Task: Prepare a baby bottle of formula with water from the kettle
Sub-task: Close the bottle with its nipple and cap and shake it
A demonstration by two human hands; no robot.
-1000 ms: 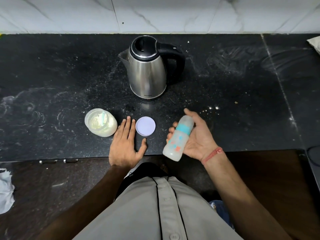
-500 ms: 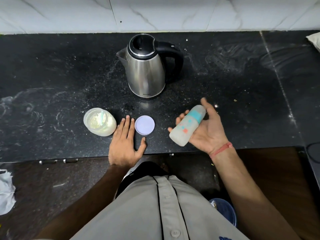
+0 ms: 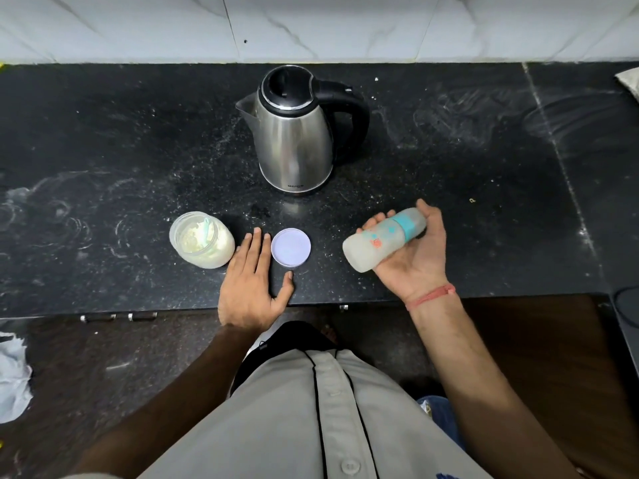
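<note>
Now R hand cradles baby bottle palm-up over counter edge, fingers curled round it, long axis tilted, cap end up-right; L hand flat, holding nothing, beside formula jar; kettle behind, between both hands

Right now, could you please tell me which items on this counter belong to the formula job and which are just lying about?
For the job:
- frosted baby bottle with teal collar, lying in the right hand
- steel kettle with black handle
- open jar of pale powder
- round lilac lid

Lying about:
- crumpled white paper
- pale cloth
</note>
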